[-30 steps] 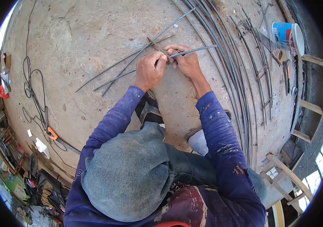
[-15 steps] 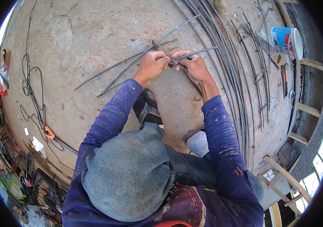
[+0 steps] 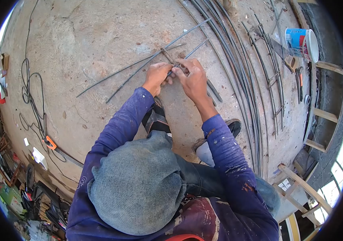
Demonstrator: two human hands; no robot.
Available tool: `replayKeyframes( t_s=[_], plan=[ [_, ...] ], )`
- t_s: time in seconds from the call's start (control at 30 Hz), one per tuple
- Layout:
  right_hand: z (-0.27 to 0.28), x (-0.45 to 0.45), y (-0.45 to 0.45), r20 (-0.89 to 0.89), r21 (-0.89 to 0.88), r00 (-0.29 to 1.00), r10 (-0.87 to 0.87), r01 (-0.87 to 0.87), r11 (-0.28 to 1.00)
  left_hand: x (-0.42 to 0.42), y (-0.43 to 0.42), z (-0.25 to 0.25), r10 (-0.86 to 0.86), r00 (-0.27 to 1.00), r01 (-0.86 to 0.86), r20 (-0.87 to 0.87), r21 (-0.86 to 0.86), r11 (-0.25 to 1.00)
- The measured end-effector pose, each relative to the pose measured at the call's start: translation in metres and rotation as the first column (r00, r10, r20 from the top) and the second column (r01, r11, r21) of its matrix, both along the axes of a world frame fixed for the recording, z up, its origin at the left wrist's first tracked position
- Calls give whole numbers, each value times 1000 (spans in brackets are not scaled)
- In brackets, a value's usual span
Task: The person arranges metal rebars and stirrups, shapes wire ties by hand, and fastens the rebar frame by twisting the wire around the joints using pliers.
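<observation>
In the head view, my left hand [image 3: 157, 77] is closed at a crossing of thin steel bars, its fingers around a rebar piece. My right hand [image 3: 192, 78] is closed beside it, thumb and fingertips pinched at the same joint on a bent steel stirrup [image 3: 167, 55]. The fingers hide the joint itself, and any tie wire there cannot be made out. A long rebar rod [image 3: 191, 31] runs diagonally past the hands. Another thin rod [image 3: 113, 73] crosses it toward the left. A short rod end [image 3: 197, 48] sticks out above my right hand.
Long bundled rebar [image 3: 235, 60] curves along the right. Beyond lie a tied rebar frame [image 3: 273, 78], a blue and white bucket [image 3: 301, 43] and orange-handled pincers [image 3: 300, 84]. An orange-handled saw [image 3: 50, 142] and black cable [image 3: 29, 84] lie left. A wooden ladder-like frame [image 3: 326, 115] stands far right.
My right hand has moved left, closer to my left hand, and turned. The short rod that pointed right now points more upward. My right foot shows more beside the sleeve.
</observation>
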State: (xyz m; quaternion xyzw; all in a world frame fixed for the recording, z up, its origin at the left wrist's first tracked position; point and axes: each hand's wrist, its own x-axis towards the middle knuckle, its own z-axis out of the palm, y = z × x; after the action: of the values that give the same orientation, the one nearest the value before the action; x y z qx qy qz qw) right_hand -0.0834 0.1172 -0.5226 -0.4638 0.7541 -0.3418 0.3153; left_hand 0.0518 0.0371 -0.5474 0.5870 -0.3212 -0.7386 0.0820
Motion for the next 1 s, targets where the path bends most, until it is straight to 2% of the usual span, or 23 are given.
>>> replayKeyframes(
  t_s=[0.07,0.13,0.17,0.23,0.27,0.33,0.37,0.4,0.43,0.47,0.53,0.57,0.7,0.8,0.87,0.93,1.0],
  plan=[
    [-7,6,1,-18,-8,1000,11,-12,1000,2,3,-6,25,999,-26,33,28,999],
    [-12,8,3,-143,-213,989,28,-58,975,3,9,-12,66,997,-65,39,-28,997],
    [-8,8,2,-144,-212,989,30,-60,975,2,10,-10,68,997,-67,38,-27,997],
    [1,9,0,-26,-218,995,-98,90,972,4,10,-8,128,990,-121,63,-102,987],
    [3,7,1,-22,-218,995,-95,88,972,7,10,-3,130,989,-123,67,-101,987],
    [4,-4,6,283,-126,931,-230,274,953,19,6,8,45,997,-41,58,-75,996],
    [-1,-9,9,545,-40,800,-251,324,945,25,7,8,36,998,-32,58,-73,997],
    [2,-16,10,540,-38,800,-261,333,942,31,8,7,22,999,-18,46,-78,997],
    [5,-25,11,776,79,540,-325,428,900,37,11,5,10,999,-8,33,-82,997],
    [9,-31,10,913,218,211,-350,473,854,42,13,6,5,1000,-3,28,-78,997],
    [17,-35,9,904,207,239,-354,481,852,55,18,8,-68,998,65,-12,-162,985],
    [20,-37,10,931,201,188,-312,449,871,57,21,12,-72,997,69,-11,-163,984],
    [27,-32,10,975,172,75,-208,330,928,58,33,21,7,1000,-2,30,-166,986],
    [31,-23,9,979,186,17,-201,304,934,50,37,23,54,995,-41,81,-147,988],
    [32,-18,8,978,188,27,-205,298,936,45,40,21,70,990,-52,124,-140,989],
    [32,-15,9,977,189,42,-210,290,938,44,44,10,76,963,-21,257,-208,978],
    [31,-11,8,973,180,97,-209,249,952,45,47,6,97,954,-31,282,-232,972]
  ],
)
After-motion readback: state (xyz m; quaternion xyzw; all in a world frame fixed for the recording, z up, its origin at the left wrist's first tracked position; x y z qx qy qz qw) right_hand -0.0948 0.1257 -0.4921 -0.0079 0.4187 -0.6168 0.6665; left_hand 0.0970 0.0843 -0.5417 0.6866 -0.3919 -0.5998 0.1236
